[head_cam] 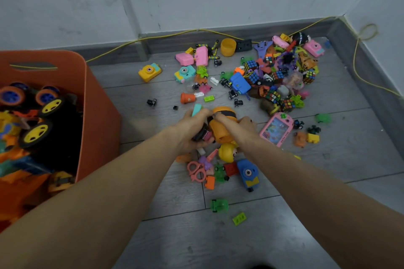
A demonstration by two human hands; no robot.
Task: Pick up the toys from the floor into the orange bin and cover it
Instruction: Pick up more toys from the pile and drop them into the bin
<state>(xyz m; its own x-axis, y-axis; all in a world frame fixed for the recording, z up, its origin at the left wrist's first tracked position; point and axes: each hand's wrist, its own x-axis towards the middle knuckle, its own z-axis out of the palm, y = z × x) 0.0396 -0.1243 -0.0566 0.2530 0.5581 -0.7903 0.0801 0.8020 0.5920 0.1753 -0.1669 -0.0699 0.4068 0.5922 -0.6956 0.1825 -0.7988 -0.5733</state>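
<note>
Orange capsule toy (219, 125) clasped by left hand (192, 129) & right hand (239, 126), w/ small bits; overfull handful may spill before orange bin (96, 102).

Bin (96, 102) sat well left of the fingers (197, 116), toy cars (37, 116) in it. Toy pile (279, 76) lay beyond and right of them; toy camera (248, 173) and scissors (196, 170) lay nearer.

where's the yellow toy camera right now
In the head view the yellow toy camera lies on the floor, apart from the main pile at its left edge, between the orange bin and the teal toy camera.
</note>
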